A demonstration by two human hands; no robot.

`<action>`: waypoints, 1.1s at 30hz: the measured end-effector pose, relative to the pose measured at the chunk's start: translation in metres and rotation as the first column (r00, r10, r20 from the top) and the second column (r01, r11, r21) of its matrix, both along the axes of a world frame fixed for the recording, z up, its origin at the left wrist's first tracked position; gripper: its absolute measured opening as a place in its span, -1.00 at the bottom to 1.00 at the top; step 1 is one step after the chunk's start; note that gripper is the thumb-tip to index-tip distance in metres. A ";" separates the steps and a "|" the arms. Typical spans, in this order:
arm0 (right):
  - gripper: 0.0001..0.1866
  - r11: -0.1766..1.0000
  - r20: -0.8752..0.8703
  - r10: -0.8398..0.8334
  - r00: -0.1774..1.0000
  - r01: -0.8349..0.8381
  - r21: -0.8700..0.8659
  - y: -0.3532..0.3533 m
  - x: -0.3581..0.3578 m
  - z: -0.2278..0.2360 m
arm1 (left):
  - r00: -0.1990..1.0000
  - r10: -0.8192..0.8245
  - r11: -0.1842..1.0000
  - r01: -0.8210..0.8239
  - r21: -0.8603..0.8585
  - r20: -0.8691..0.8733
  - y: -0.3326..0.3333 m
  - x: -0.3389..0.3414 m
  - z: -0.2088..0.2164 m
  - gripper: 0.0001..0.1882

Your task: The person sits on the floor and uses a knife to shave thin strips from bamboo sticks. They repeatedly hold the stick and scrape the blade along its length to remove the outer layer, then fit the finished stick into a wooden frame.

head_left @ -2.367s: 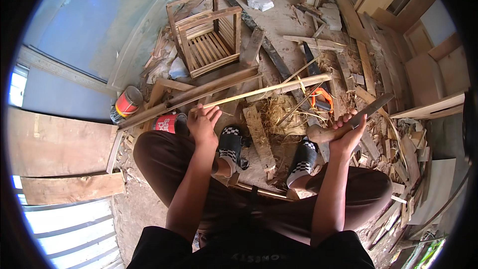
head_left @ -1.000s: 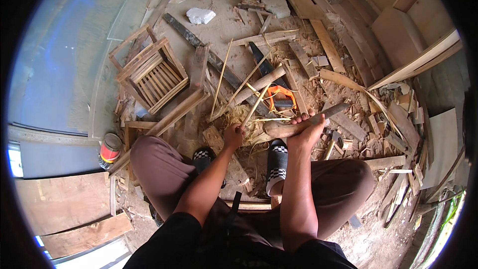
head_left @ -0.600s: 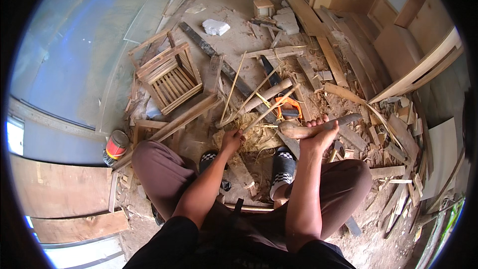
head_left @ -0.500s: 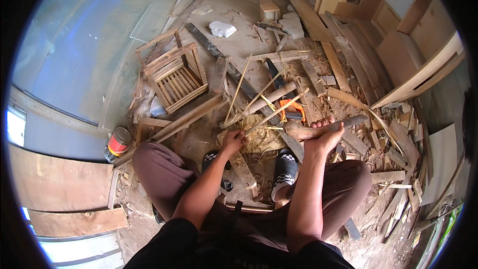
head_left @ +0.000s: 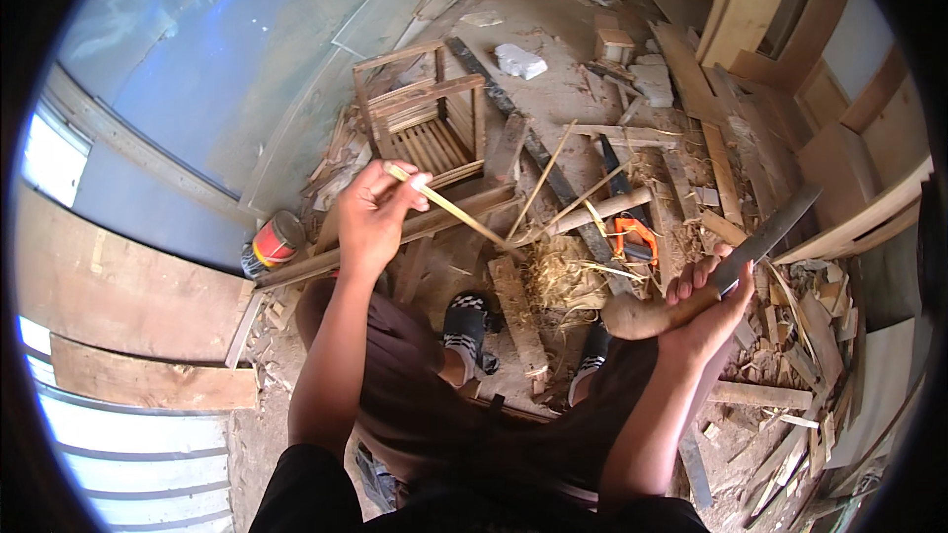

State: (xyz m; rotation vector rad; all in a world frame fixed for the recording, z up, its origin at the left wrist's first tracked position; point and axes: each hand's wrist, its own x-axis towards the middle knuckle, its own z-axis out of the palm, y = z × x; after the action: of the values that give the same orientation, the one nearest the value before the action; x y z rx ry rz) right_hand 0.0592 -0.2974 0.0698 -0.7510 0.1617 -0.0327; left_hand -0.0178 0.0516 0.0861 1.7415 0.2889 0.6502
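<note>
My left hand [head_left: 378, 212] is raised and pinches one end of a thin, pale wooden stick [head_left: 459, 213]. From my fingers the stick slants down to the right, its far end near the pile of shavings [head_left: 565, 278]. My right hand [head_left: 709, 308], over my right knee, grips a machete [head_left: 638, 320] by its curved wooden handle. The dark blade [head_left: 778, 229] points up and away to the right, apart from the stick. Beyond the shavings lie a handsaw with an orange handle [head_left: 634, 240], a short round branch [head_left: 604, 211] and two more thin sticks.
A slatted wooden frame [head_left: 434, 128] stands ahead on the left. Beside my left knee is a red-banded can [head_left: 279, 237]. Wood scraps [head_left: 790, 336] litter the floor at right, near leaning boards [head_left: 849, 207]. A white lump [head_left: 520, 61] lies farther off.
My left hand has risen to the left, and the stick has swung from pointing up-right to pointing down-right. The machete has moved right, its blade tilted more steeply upward. The view has also shifted.
</note>
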 end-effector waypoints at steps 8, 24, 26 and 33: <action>-0.53 0.958 -0.136 0.250 0.959 -0.266 -0.110 0.049 -0.018 -0.025 | 0.989 0.107 0.994 -0.109 0.017 0.107 0.023 -0.050 -0.046 -0.85; -0.58 0.994 -0.161 0.103 0.982 -0.107 -0.018 0.078 0.004 -0.049 | 0.972 0.230 0.959 -0.233 -0.162 -0.042 0.017 -0.018 -0.087 -0.87; -0.59 0.996 -0.153 0.093 0.984 -0.094 0.001 0.073 0.006 -0.052 | 0.981 0.186 0.955 -0.194 -0.223 -0.056 0.020 -0.019 -0.090 -0.76; -0.57 0.993 -0.192 0.105 0.976 -0.092 0.075 0.066 0.010 -0.061 | 0.979 0.196 0.967 -0.203 -0.154 -0.059 0.022 -0.017 -0.095 -0.73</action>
State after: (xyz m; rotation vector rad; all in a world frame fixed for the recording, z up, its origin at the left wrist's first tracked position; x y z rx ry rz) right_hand 0.0696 -0.2317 0.0091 -0.6950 0.3112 0.1411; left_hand -0.0347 0.0734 -0.0091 1.5868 0.5379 0.7144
